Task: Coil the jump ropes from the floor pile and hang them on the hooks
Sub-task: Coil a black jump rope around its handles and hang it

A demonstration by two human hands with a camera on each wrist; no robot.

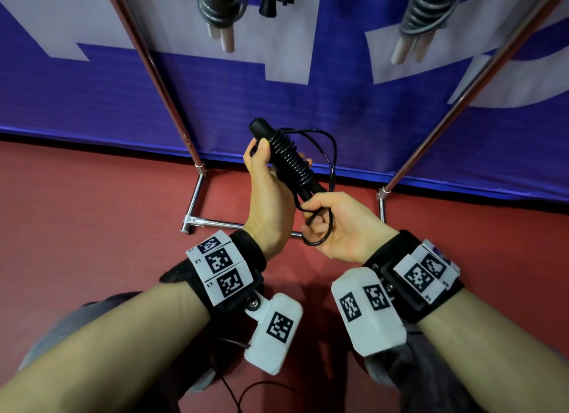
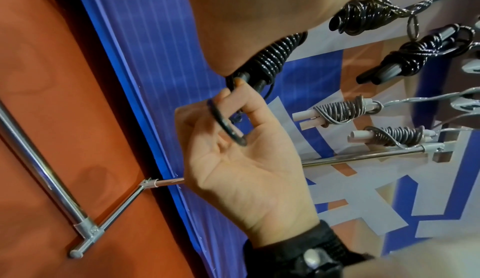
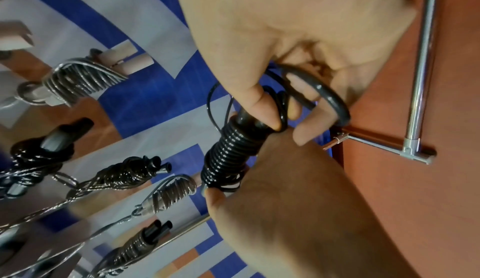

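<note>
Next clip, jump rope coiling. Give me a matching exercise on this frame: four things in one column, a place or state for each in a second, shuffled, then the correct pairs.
Things
1. black jump rope
2. left hand
3. right hand
4. grey jump rope with pale handles

States
A. hanging coiled in front of the blue banner
B. pinches the loose end loop of cord
C. wound in tight turns round its own handles, held in both hands
D. grips the upper part of the wound bundle

Pairs: 1-C, 2-D, 3-B, 4-A
</note>
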